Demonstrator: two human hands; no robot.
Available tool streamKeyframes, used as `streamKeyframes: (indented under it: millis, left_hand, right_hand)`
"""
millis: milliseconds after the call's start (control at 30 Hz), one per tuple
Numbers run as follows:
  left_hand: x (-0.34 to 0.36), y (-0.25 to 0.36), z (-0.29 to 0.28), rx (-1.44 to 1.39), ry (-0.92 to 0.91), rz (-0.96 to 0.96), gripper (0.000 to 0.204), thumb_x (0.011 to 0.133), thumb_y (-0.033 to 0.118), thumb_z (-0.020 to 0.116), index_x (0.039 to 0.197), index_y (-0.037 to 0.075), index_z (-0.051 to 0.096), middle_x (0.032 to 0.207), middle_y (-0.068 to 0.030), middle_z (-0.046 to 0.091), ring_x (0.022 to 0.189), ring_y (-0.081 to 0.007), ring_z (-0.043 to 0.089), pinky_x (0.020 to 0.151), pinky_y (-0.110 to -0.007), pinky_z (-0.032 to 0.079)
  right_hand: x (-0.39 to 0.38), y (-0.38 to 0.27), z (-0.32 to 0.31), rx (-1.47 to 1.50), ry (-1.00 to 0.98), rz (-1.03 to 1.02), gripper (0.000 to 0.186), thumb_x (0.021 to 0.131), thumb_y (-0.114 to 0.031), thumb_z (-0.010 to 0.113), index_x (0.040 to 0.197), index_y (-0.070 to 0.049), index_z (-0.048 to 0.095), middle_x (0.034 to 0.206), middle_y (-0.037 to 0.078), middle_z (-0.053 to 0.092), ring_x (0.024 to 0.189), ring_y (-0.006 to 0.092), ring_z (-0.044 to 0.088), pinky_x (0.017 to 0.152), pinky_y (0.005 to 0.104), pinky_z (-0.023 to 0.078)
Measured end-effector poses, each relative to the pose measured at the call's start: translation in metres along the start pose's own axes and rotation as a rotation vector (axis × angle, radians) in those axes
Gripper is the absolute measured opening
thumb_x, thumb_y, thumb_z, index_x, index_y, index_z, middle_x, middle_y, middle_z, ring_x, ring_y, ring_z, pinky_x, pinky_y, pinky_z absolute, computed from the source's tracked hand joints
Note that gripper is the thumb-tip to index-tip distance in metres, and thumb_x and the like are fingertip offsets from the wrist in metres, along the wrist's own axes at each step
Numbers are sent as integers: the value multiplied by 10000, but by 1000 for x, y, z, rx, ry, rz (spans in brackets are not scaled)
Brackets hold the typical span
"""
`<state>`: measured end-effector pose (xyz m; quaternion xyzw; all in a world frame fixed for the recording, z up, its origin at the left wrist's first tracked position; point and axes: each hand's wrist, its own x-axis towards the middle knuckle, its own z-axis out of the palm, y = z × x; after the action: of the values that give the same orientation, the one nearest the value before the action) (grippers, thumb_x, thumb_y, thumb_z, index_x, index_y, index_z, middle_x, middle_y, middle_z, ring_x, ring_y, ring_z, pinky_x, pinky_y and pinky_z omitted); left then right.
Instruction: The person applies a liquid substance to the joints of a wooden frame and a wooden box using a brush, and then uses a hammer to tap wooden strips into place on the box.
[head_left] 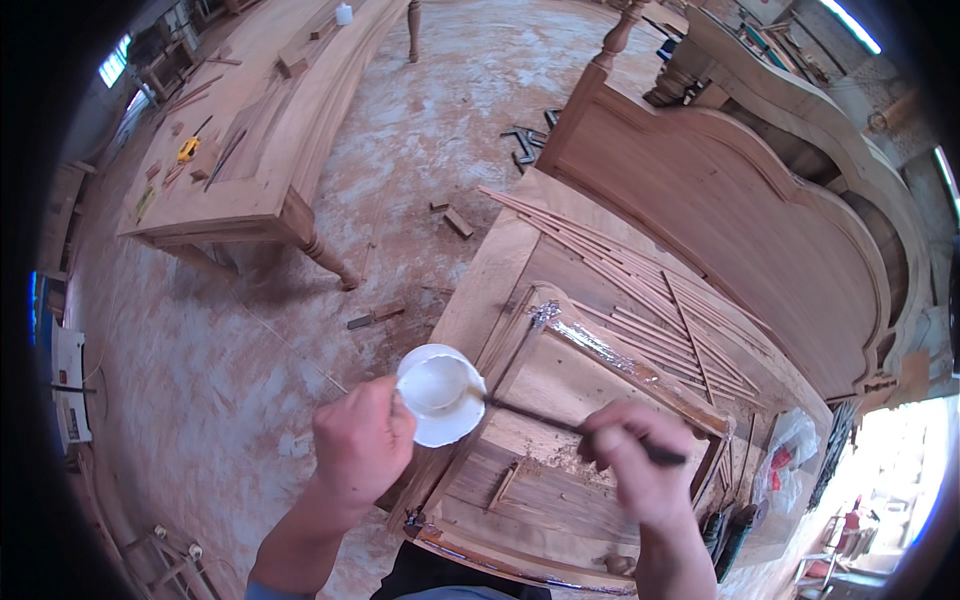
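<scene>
Over the left side of the wooden frame (630, 360), we have the grip of our left hand (360, 440) clamped on a white cup (440, 385). Above the frame, our right hand (640, 455) grips a dark stick (540, 415), its far end at the cup. Thin wooden strips (640, 272) lie beyond the frame.

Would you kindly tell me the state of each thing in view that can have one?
White cup: open at the top
Dark stick tool: slanted, its tip at the cup's rim
Left grip: closed on the cup
Right grip: closed around the tool
Framed panel: lying flat, glossy along its far edge
Wooden strips: loose, overlapping
Plastic bag: crumpled
Headboard: standing up
</scene>
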<state>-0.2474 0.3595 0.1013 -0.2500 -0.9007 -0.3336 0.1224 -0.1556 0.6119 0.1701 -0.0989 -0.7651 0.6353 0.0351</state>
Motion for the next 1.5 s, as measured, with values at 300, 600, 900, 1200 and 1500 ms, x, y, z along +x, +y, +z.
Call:
streamKeyframes:
  millis: [300,600,900,1200,1500]
  left_hand:
    - [-2,20,7,87,-69,134,224,708,-8,650,931,-24,634,671,-123,597,548,-283,613,500,-378,500]
    - [-12,-2,2,126,-24,62,217,703,-11,645,919,-35,639,661,-124,603,534,-278,616,485,-368,506]
    - [-22,-11,-1,68,-18,-7,216,690,-37,633,905,-43,650,668,-147,615,555,-305,628,498,-388,521]
    - [-27,-19,-7,61,15,-47,209,688,-43,632,896,-47,655,674,-153,619,564,-316,631,499,-390,523]
    - [-30,-26,-15,60,20,-86,194,709,-41,637,902,-46,654,673,-158,616,564,-323,628,511,-396,526]
  right_hand:
    - [-3,39,51,-258,-150,28,151,882,-130,696,957,-2,670,787,122,660,612,200,619,572,314,506]
    - [-10,64,-7,520,265,442,212,957,-200,569,958,10,600,694,130,622,542,199,589,457,289,460]
    - [23,80,-3,122,156,524,275,958,-244,587,937,22,654,710,62,657,568,97,595,488,228,449]
    - [86,59,-2,-425,222,130,220,949,-193,623,931,21,674,690,96,658,594,129,601,550,290,477]
    - [28,35,56,-474,-441,244,195,952,-210,628,966,-25,687,736,106,668,627,140,624,576,305,506]
